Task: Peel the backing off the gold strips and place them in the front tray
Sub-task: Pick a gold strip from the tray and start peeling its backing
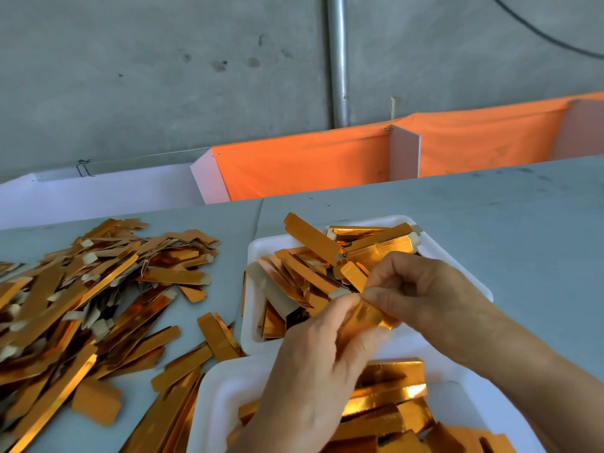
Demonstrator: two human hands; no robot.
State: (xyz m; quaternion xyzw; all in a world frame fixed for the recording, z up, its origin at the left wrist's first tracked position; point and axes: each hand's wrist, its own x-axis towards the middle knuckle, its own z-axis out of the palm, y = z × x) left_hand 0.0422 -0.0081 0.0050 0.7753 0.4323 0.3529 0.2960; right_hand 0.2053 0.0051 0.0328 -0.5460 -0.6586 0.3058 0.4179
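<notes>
Both hands meet over the middle of the table and pinch one gold strip (366,305) between them. My left hand (313,364) grips its near end from below. My right hand (421,289) pinches the strip at its upper part with thumb and forefinger. Behind the hands stands a white foam tray (258,246) holding several gold strips. A second white tray (209,397), nearest to me, also holds several gold strips and is partly hidden by my left arm. A large loose heap of gold strips (81,295) with pale backing tabs lies on the grey table to the left.
Stray gold strips (183,371) lie between the heap and the trays. An orange cloth partition (310,161) with white dividers runs along the table's far edge, and a metal pole (338,60) stands against the concrete wall behind. Bare grey tabletop (506,223) lies at the right.
</notes>
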